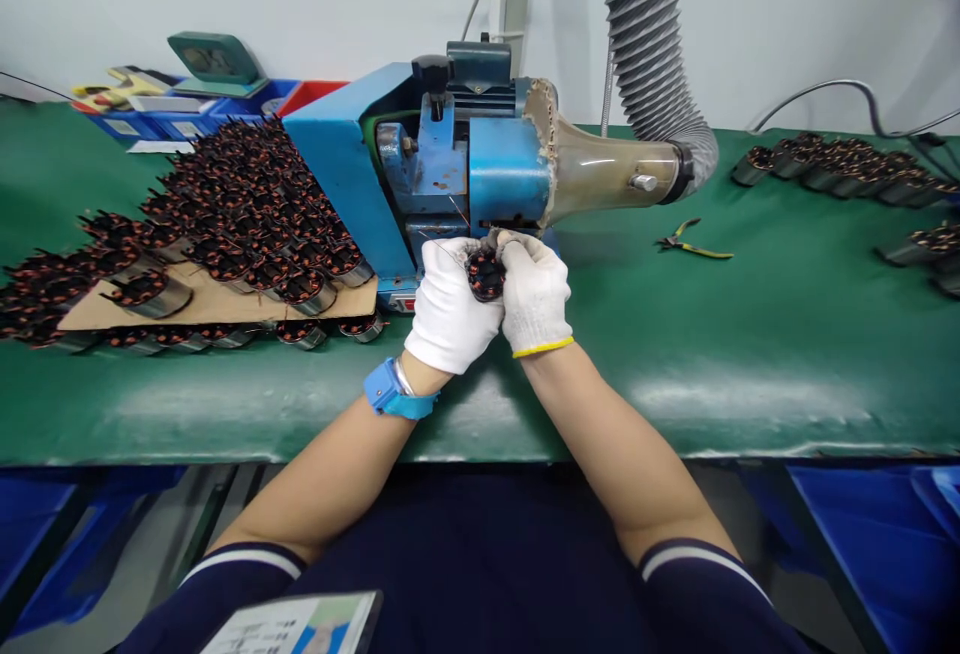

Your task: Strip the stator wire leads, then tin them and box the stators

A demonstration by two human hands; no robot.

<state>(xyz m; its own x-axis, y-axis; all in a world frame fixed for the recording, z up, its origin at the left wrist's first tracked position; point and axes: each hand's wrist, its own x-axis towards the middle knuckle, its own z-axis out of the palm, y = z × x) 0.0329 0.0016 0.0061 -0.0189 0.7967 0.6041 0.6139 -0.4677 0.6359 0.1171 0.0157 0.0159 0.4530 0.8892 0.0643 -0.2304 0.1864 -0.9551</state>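
Observation:
Between my two gloved hands is a motor stator [486, 276] with copper windings and black insulation, its open end facing me. My left hand [452, 309], in a white glove with a blue wrist strap [399, 389], is closed around its left side. My right hand [534, 292], in a white glove with a yellow cuff edge, grips its right side, fingertips at the upper rim. Thin wire ends [457, 209] stick up from the stator. Both hands are right at the front of a blue machine [508, 174], whose working opening is partly hidden by my fingers.
Many similar stators [247, 194] are stacked at left, some on a cardboard sheet [210, 299]. A clear nozzle [611, 169] joins a grey hose [652, 34]. Pliers [694, 242] lie at right, near more stators [847, 166]. Blue bins [217, 114] stand behind on the green table [750, 354].

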